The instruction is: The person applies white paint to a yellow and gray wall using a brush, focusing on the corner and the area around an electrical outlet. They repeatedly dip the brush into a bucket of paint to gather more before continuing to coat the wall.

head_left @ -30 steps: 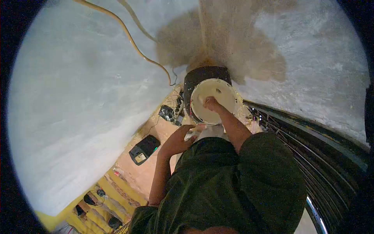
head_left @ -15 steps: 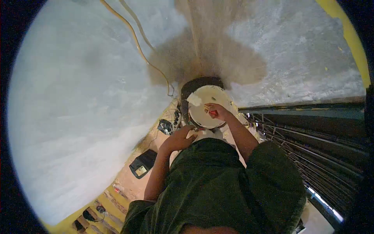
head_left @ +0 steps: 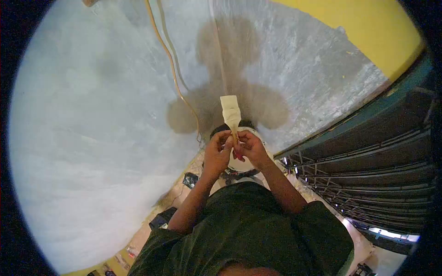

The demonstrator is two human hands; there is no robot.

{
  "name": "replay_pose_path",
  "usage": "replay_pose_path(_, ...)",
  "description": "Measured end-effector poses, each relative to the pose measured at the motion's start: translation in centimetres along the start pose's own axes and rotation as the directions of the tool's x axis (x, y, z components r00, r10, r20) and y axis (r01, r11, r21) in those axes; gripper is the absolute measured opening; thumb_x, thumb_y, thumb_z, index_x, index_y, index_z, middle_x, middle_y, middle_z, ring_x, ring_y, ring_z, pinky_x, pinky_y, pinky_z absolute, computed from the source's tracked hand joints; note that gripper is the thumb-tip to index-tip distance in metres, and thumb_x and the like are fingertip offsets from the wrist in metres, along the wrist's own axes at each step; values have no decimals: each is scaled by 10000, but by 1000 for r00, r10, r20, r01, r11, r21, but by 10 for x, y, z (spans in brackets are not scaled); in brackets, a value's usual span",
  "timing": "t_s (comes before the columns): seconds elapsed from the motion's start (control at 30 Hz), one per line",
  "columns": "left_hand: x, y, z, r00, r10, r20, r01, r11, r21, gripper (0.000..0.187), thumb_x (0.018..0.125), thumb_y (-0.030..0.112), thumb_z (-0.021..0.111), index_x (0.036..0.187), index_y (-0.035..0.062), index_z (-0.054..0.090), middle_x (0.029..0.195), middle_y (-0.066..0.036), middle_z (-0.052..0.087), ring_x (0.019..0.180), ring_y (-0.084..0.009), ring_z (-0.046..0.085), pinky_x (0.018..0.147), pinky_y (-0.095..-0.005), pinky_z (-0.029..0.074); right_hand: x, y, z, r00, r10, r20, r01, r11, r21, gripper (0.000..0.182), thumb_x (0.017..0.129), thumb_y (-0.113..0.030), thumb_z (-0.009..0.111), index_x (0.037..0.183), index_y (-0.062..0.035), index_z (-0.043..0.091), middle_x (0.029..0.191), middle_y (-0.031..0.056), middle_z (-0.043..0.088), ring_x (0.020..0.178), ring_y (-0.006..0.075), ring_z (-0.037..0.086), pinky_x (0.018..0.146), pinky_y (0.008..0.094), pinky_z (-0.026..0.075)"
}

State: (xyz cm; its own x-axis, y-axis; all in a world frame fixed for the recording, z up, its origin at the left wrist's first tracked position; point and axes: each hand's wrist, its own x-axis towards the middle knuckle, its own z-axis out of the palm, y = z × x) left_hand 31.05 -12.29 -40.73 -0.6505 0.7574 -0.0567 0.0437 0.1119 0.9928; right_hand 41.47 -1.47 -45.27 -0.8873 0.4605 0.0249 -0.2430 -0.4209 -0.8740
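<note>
A brush or spatula [head_left: 231, 109], its wide end coated in cream-coloured material, points up toward the wall corner. Its narrow handle is held between my two hands, and a red part shows at the lower end. My right hand [head_left: 251, 148] grips the handle near the red part. On the other side, my left hand [head_left: 218, 154] has its fingers closed at the handle. Below both hands is a round bucket [head_left: 239, 166] with pale contents, partly hidden by them.
A grey-white wall [head_left: 92, 115] stands on the left, with a yellow cable [head_left: 171, 62] hanging down it. Dark metal racks [head_left: 368, 170] are at the right. Black objects [head_left: 189, 180] lie on the floor left of the bucket.
The coated tool has risen out of the bucket area and is held upright. My left hand has moved from the bucket's rim up to the handle. The view has tilted upward.
</note>
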Motion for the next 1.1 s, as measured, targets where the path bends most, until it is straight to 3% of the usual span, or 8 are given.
replay_pose_path(0.13,-4,30,-3,996,89,30,-90,996,29,389,916,290,613,1145,-24,589,1016,-118,661,943,-178,614,857,-306,467,-8,-28,19,997,-75,-28,68,978,-195,478,870,-87,653,1284,-5,430,929,95,601,640,137,584,476,236,432)
replay_pose_path(0.33,-8,89,-11,999,-3,-39,1,999,-37,290,899,173,632,1106,-30,614,957,-110,676,851,-153,638,776,-292,511,-6,-61,51,976,-219,-13,213,960,-182,535,867,-75,655,1332,-8,400,949,85,601,670,129,583,489,236,437)
replay_pose_path(0.5,8,141,-15,944,287,-165,-289,957,10,321,886,179,650,1082,-74,621,943,-107,678,811,-128,633,720,-258,504,16,-109,76,948,-318,13,304,893,-331,665,874,-142,664,1419,-12,305,1017,74,583,784,129,577,593,244,465)
replay_pose_path(0.57,12,166,-15,926,325,-190,-334,943,-15,322,884,185,652,1078,-70,625,936,-106,677,792,-125,630,703,-261,506,29,-117,81,771,-626,118,589,630,-507,768,870,-243,676,1458,-18,236,1119,78,556,918,138,547,757,263,464)
replay_pose_path(0.7,19,195,-9,906,355,-232,-391,910,-137,342,874,201,665,1082,-68,626,919,-99,676,756,-122,623,668,-268,508,50,-123,93,667,-735,119,650,497,-575,833,851,-357,684,1461,-17,230,1186,118,556,1010,175,548,893,305,444)
replay_pose_path(0.9,31,201,-3,879,374,-295,-423,897,-124,290,848,175,680,1002,-70,661,868,-117,689,759,-141,639,686,-277,508,74,-126,121,681,-728,-79,699,679,-223,776,937,-446,522,1462,14,185,1246,109,531,1061,160,527,923,325,430)
replay_pose_path(0.97,40,194,1,848,419,-324,-465,882,-75,274,840,171,682,983,-63,672,856,-123,693,749,-149,643,698,-285,510,85,-124,130,716,-657,-234,692,712,118,706,967,-424,473,1464,-2,203,1234,81,536,1057,147,519,921,308,426)
replay_pose_path(1.1,47,189,6,719,615,-323,-598,785,165,249,826,173,682,968,-32,692,841,-126,701,733,-155,648,720,-295,509,79,-135,145,700,-653,-290,706,693,143,643,980,-387,463,1461,-26,234,1221,62,539,1054,135,509,936,296,408)
